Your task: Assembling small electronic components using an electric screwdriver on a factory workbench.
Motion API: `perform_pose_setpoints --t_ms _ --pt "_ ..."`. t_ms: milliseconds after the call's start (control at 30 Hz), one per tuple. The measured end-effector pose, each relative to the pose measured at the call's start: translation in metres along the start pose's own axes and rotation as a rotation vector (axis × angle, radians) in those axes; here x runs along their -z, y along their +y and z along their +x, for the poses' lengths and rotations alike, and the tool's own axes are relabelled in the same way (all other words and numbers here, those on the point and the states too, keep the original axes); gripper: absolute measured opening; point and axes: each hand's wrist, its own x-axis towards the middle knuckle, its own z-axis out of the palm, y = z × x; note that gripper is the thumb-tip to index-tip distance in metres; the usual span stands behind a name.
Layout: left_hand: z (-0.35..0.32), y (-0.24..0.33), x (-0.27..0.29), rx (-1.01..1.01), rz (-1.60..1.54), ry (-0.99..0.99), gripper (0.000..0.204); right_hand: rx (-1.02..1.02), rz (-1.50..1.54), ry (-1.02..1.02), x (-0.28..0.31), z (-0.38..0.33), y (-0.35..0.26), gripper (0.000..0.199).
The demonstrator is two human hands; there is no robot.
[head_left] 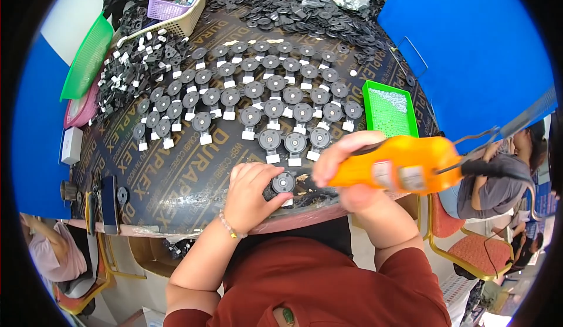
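Near the table's front edge, my left hand [249,195] grips a black round plastic part [284,182] with a bright centre, its thumb and fingers around the sides. My right hand [347,162] is wrapped round an orange electric screwdriver [402,166], held above the table just right of that part; its tip is hidden behind the fingers. Beyond my hands stand several rows of similar black round parts [274,108] with white tabs. A green tray [389,111] of small shiny metal pieces lies to the right, beyond the screwdriver.
A big heap of black discs [293,10] covers the table's far side. Black-and-white pieces [132,72] are piled at the left by a green basket [88,57]. A phone [109,204] lies at the left edge. A black cord [498,170] trails right; people sit on both sides.
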Motion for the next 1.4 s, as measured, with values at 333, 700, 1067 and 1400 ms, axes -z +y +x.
perform_pose_setpoints --t_ms 333,700,1067,1400 --pt "0.001 -0.001 0.001 -0.003 -0.018 -0.003 0.045 -0.141 0.195 -0.06 -0.024 0.004 0.029 0.056" --pt "0.001 0.001 -0.001 -0.014 -0.005 0.007 0.044 -0.214 0.194 -0.078 -0.023 0.003 0.036 0.055" --pt "0.0 0.005 -0.001 -0.016 0.03 0.013 0.045 0.146 -0.468 0.395 0.12 0.026 -0.015 0.039" --pt "0.003 0.007 -0.001 -0.045 0.037 -0.046 0.048 0.077 -0.499 0.502 0.16 0.016 0.004 0.035"
